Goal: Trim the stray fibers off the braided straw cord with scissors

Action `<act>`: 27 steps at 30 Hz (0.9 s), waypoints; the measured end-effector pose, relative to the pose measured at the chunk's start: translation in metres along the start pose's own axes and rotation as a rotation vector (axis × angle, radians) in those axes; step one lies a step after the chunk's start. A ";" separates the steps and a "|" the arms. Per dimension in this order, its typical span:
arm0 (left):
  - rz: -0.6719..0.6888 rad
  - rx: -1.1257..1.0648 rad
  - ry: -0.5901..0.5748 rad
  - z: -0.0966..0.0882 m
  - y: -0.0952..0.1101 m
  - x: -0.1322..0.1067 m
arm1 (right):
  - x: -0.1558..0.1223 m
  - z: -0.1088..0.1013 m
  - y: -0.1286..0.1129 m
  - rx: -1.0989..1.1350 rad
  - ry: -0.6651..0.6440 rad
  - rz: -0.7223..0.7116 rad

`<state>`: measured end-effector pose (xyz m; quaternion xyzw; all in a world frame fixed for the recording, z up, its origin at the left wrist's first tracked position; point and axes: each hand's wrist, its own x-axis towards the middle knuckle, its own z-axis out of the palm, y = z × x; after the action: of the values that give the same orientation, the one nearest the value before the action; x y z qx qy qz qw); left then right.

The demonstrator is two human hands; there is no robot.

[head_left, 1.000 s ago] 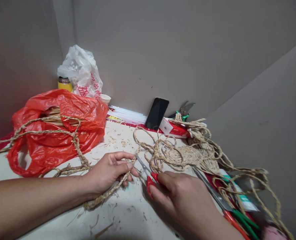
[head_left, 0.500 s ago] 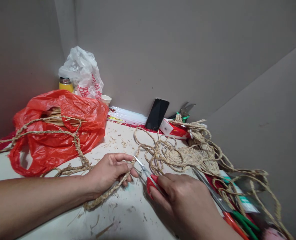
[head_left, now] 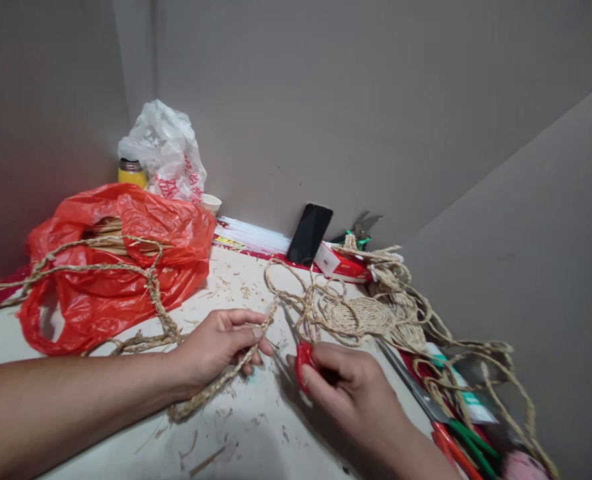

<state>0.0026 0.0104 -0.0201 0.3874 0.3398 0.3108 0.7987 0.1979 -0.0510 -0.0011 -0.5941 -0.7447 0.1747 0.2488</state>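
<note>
Between the thumb and fingers of my left hand (head_left: 221, 347) is a braided straw rope (head_left: 213, 387), its thick part hanging in a loop under my wrist. The rope runs on past my fingertips toward a tangle of thinner braid (head_left: 309, 303). My right hand (head_left: 353, 383) grips small red-handled scissors (head_left: 305, 368) by the loops. Their blades look narrow and dark, pointing up and away, a little to the right of the rope and apart from it. My fingers hide part of the handles.
A red plastic bag (head_left: 176, 230) of straw lies at the left. A phone (head_left: 310, 233) leans on the wall. Coiled woven discs (head_left: 363, 315) and large shears (head_left: 421, 390) are at the right. Straw scraps (head_left: 211, 460) litter the white table (head_left: 256, 440).
The scissors' tips have left the rope near my left fingertips and turned more upright. My left hand keeps its hold nearly in place. The view has shifted slightly.
</note>
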 end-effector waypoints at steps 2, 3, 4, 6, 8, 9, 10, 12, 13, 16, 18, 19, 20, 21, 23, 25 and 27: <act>0.001 -0.014 -0.033 -0.001 -0.002 0.001 | 0.004 0.002 -0.002 0.306 -0.003 0.144; 0.002 -0.016 -0.058 -0.002 -0.003 0.001 | 0.005 0.003 -0.002 0.434 -0.013 0.213; 0.002 -0.014 -0.089 -0.002 -0.005 0.001 | 0.006 0.006 -0.003 0.538 -0.025 0.275; -0.007 -0.005 -0.172 -0.001 -0.008 -0.001 | 0.007 0.012 -0.003 0.691 -0.042 0.359; -0.025 0.007 -0.264 0.001 -0.009 -0.003 | 0.006 0.021 -0.003 0.831 -0.048 0.400; -0.033 0.013 -0.299 0.002 -0.009 -0.005 | 0.005 0.025 -0.003 0.904 -0.054 0.410; -0.038 0.021 -0.321 0.003 -0.009 -0.006 | 0.005 0.028 -0.004 0.963 -0.064 0.412; -0.036 0.037 -0.330 0.004 -0.008 -0.008 | 0.004 0.032 -0.007 1.042 -0.070 0.415; -0.031 0.044 -0.323 0.004 -0.008 -0.008 | 0.004 0.033 -0.009 1.061 -0.056 0.418; -0.032 0.066 -0.313 0.003 -0.008 -0.008 | 0.005 0.029 -0.015 1.079 0.045 0.432; -0.053 0.075 -0.316 0.002 -0.009 -0.008 | 0.006 0.026 -0.015 1.097 0.127 0.421; -0.063 0.078 -0.320 0.001 -0.008 -0.008 | 0.007 0.025 -0.015 1.110 0.166 0.409; -0.071 0.079 -0.324 0.001 -0.008 -0.008 | 0.008 0.024 -0.013 1.122 0.204 0.396; -0.075 0.080 -0.325 0.001 -0.008 -0.008 | 0.008 0.023 -0.012 1.132 0.240 0.385; -0.081 0.075 -0.317 0.001 -0.007 -0.007 | 0.009 0.022 -0.008 1.143 0.299 0.373; -0.095 0.064 -0.305 0.000 -0.006 -0.007 | 0.010 0.022 -0.004 1.151 0.340 0.367; -0.104 0.058 -0.308 -0.001 -0.005 -0.006 | 0.011 0.021 -0.002 1.165 0.381 0.357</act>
<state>-0.0008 0.0039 -0.0231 0.4354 0.2415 0.1962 0.8448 0.1823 -0.0403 -0.0149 -0.4971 -0.3599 0.4809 0.6262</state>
